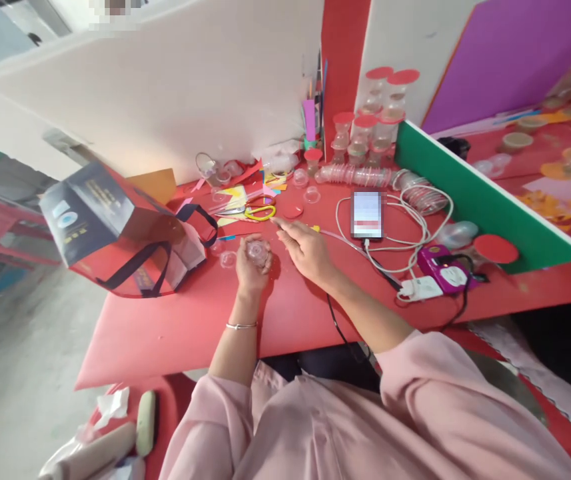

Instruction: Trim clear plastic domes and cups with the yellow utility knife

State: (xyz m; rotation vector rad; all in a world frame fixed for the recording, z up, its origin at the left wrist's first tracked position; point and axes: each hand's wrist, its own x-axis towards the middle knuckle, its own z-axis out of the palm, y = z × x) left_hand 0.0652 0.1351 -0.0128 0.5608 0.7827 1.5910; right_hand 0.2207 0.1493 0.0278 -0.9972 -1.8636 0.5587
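My left hand (250,277) is curled palm up around a small clear plastic cup (256,252), its round end facing me. To the right, my right hand (308,253) hovers over the red table with its fingers stretched out toward the left; I see nothing held in it. Just beyond the fingertips lie scissors with yellow handles (260,212), on paper scraps. Another clear plastic piece (228,259) rests beside my left hand, and a flat red disc (293,211) lies past my right hand.
A dark gift bag (115,233) leans at the left. Phone (367,215), white cables (422,227) and a purple power adapter (445,270) occupy the right. Several red-lidded clear cup shapes (360,140) stand by the green divider (485,200). The red table's (165,340) front edge is near.
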